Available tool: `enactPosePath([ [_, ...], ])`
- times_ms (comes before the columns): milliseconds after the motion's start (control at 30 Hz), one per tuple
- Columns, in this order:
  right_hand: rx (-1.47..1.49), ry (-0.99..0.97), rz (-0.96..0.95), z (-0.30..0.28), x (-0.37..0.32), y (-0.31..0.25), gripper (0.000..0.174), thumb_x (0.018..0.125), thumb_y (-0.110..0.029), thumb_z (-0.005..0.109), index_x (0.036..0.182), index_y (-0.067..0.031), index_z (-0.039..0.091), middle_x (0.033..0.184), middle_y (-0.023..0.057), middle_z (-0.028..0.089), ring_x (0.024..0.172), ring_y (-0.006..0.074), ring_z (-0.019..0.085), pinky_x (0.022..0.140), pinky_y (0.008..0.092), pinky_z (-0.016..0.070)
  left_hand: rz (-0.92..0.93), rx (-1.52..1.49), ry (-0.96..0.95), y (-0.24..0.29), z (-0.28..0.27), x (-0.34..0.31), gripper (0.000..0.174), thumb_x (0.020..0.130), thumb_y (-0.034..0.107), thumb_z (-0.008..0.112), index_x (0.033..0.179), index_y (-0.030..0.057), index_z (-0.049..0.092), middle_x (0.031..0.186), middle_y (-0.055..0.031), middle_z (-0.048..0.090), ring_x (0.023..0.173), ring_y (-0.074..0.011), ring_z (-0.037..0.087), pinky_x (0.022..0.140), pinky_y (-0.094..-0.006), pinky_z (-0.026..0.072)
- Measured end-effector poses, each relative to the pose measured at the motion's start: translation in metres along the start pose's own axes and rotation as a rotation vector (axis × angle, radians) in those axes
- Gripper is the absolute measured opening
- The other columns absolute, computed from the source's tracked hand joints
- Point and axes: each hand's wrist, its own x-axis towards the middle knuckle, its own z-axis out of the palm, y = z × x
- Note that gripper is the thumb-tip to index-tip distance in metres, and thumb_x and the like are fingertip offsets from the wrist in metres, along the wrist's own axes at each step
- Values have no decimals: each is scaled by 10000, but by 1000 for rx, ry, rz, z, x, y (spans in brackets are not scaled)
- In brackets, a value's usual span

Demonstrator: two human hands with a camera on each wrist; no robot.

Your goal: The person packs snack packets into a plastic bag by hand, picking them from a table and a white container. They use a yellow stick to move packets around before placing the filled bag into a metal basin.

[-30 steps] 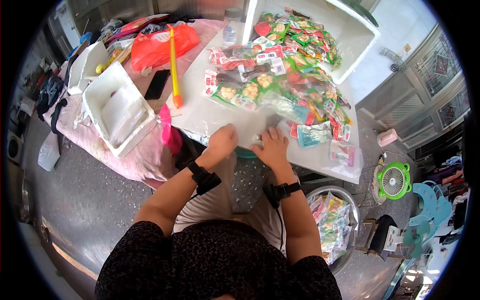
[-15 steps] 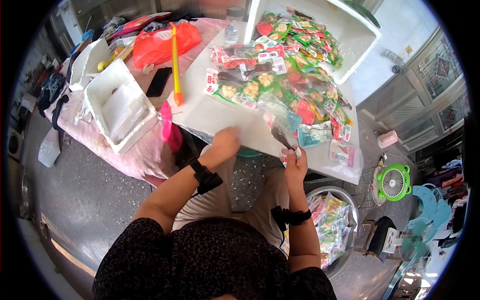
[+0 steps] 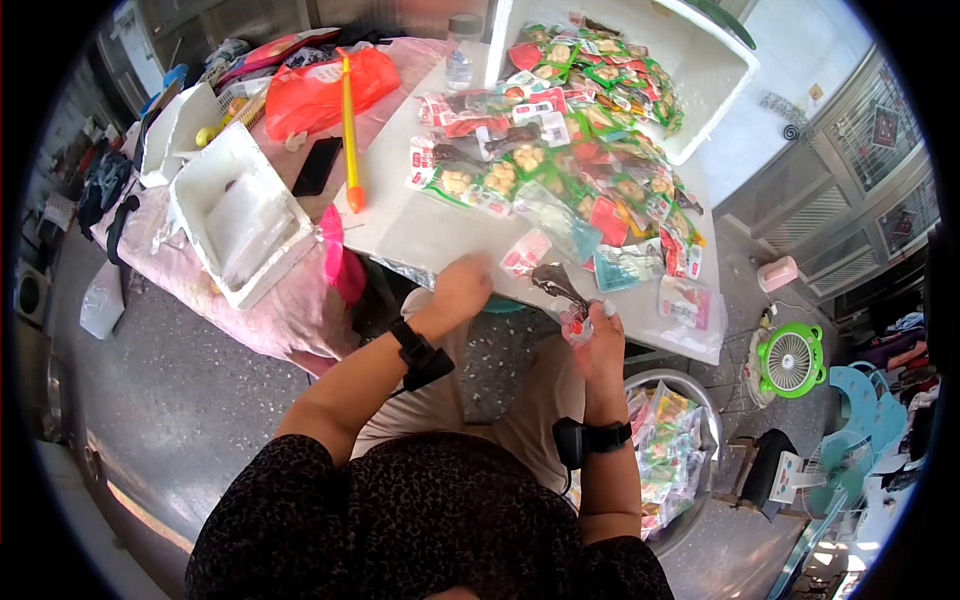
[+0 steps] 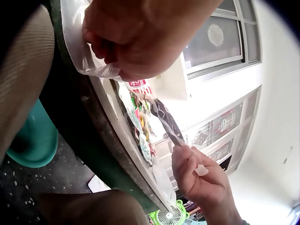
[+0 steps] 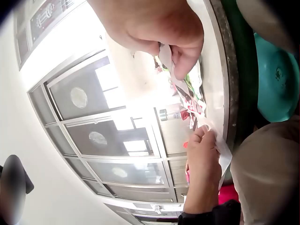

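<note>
My right hand [image 3: 602, 345] pinches one end of a clear vacuum pack holding a dark drumstick [image 3: 558, 282], raised over the table's front edge. A small white wrap shows on one of its fingers [image 4: 201, 170]. My left hand [image 3: 463, 287] is at the table edge, fingers curled on thin clear plastic [image 4: 70, 35]; the right wrist view also shows that plastic [image 5: 223, 149] beside the left hand. Beyond both hands lies a spread of snack packets [image 3: 505, 180] in green, red and clear wrappers. A teal packet [image 3: 630, 266] lies just past my right hand.
A white foam box [image 3: 720, 110] tips packets onto the table [image 3: 400, 222]. To the left are another foam box [image 3: 285, 265], a phone [image 3: 317, 166] and a yellow stick [image 3: 348, 130]. Below right stands a metal basin [image 3: 712, 430] of packets. A bottle [image 3: 460, 65] stands behind.
My right hand, flat on the table edge earlier, has picked up the drumstick pack and moved right and toward me with it. The left hand has shifted slightly right along the edge.
</note>
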Motion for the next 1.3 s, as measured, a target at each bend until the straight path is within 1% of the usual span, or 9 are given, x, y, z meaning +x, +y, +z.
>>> enactPosePath([
  [133,15,-25,-39,-4,0,-6,117,853,-157,443,921,-62,448,793,86,556,657,215,579,500,306,471,-15,52,-16,4,0,0,130,711,153,454,784,56,503,776,-153,531,773,-346,498,665,-432,405],
  [233,-44,-49,8,-1,-2,2,117,850,-148,442,924,-57,444,796,89,557,641,208,576,495,306,471,-49,68,-80,5,1,4,239,729,135,478,946,44,517,800,-156,554,752,-302,538,648,-373,428],
  [333,-111,-69,81,-3,-1,11,109,849,-158,443,913,-70,449,772,67,562,633,183,573,483,294,463,-67,39,-113,11,-4,6,248,729,143,489,951,37,521,792,-159,552,744,-301,539,644,-367,428],
  [600,-280,-116,202,-6,7,9,142,832,-206,480,914,-94,453,720,43,551,563,143,535,443,248,421,100,-75,9,9,0,-3,196,722,92,503,901,20,532,797,-153,549,747,-313,529,645,-363,429],
  [733,-161,-185,222,4,27,21,150,831,-207,486,934,-106,447,747,48,544,589,151,534,459,248,421,288,-30,12,14,3,-6,181,710,65,496,882,32,540,796,-136,550,766,-305,529,654,-362,432],
  [1000,120,-279,255,30,51,38,166,829,-209,490,958,-115,448,804,42,544,727,166,540,547,290,435,226,49,19,16,-13,-2,200,687,55,497,880,60,550,793,-116,550,762,-296,535,638,-367,440],
  [1100,-165,-293,399,37,47,33,178,824,-220,500,958,-111,456,762,36,546,670,152,543,498,250,420,261,45,-1,9,-9,-6,202,691,57,493,885,64,550,807,-115,548,758,-298,535,634,-370,440],
  [1200,-449,-359,438,34,51,28,177,819,-226,509,934,-97,470,708,36,547,594,134,537,437,206,389,260,2,-70,8,-11,-8,199,696,80,479,883,78,546,823,-119,539,774,-310,521,650,-386,427],
  [1300,-524,-327,384,28,59,30,151,818,-204,507,907,-85,482,681,48,553,539,122,525,396,179,363,238,-32,-101,14,-15,-11,197,699,82,471,882,79,543,823,-123,535,782,-314,515,657,-394,420],
])
